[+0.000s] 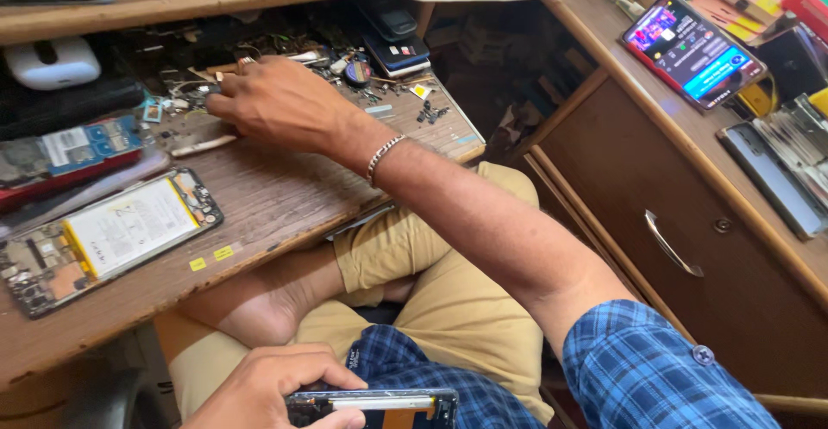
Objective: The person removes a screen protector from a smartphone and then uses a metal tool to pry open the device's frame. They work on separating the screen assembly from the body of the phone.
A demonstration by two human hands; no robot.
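My right hand [276, 101] reaches across my body to the far left of a worn wooden workbench [285, 196], fingers curled down among small parts and tools; what they pinch is hidden. A silver bracelet [382, 158] sits on that wrist. My left hand [272, 388] is low in my lap, gripping an opened phone [375, 407] at the bottom edge of the view. An opened phone with its white battery exposed [103, 239] lies on the bench at front left.
Another dismantled phone with blue parts [69, 149] lies at the left. Small screws and parts [371, 84] litter the back. A lit phone [694, 50] rests on the right cabinet above a drawer handle [671, 244]. A white case [50, 62] sits at back left.
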